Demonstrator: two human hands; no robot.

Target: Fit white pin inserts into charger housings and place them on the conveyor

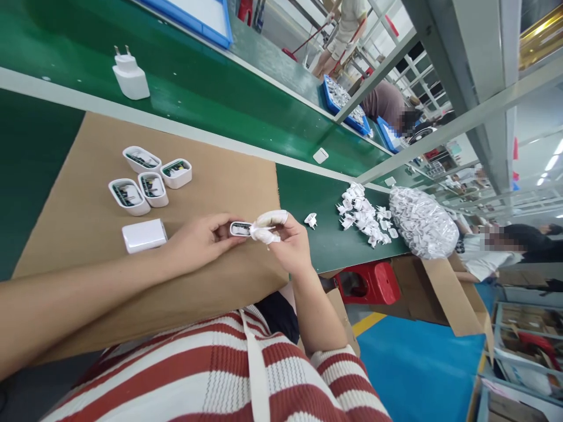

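Note:
My left hand (204,235) grips a white charger housing (240,228) between thumb and fingers, its open end facing up and inner parts showing. Close against the housing's right end is my right hand (288,240), with white covers on its thumb and forefinger. Those fingertips are pinched together; a small white piece seems to be between them, but I cannot make it out. Left of my hands, several open housings (152,187) with green circuit boards inside stand grouped on the cardboard sheet (220,167). A white charger case (144,235) lies near my left wrist.
An upright plug charger (132,79) stands on the green bench beyond a pale strip. To the right lie a loose plug piece (311,220), a pile of plug pieces (363,214) and a full clear bag (422,223). A red stool (382,282) is below; people work farther off.

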